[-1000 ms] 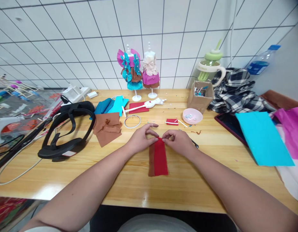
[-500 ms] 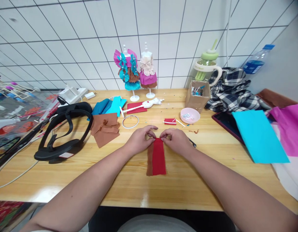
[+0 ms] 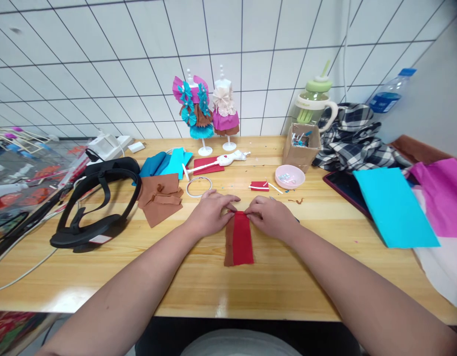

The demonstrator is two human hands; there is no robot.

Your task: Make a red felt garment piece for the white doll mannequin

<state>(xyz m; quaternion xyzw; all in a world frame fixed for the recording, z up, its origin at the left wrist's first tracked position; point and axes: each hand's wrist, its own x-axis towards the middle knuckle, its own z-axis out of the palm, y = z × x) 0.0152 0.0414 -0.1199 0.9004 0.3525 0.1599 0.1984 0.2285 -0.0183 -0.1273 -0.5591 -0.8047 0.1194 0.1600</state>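
- Flat on the table (image 3: 325, 277), the red strip (image 3: 243, 238) overlaps a brown strip (image 3: 229, 242).
- Left hand (image 3: 209, 213) and right hand (image 3: 271, 216) pinch its far end, fingertips pressed together.

left hand (image 3: 209, 213) + right hand (image 3: 272, 215) | pinching top edge, red strip (image 3: 242, 240) | on brown strip (image 3: 229, 243), table (image 3: 199, 277)

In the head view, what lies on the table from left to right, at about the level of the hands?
Black headset → brown fabric pieces → left hand → red strip → right hand → cyan sheet.
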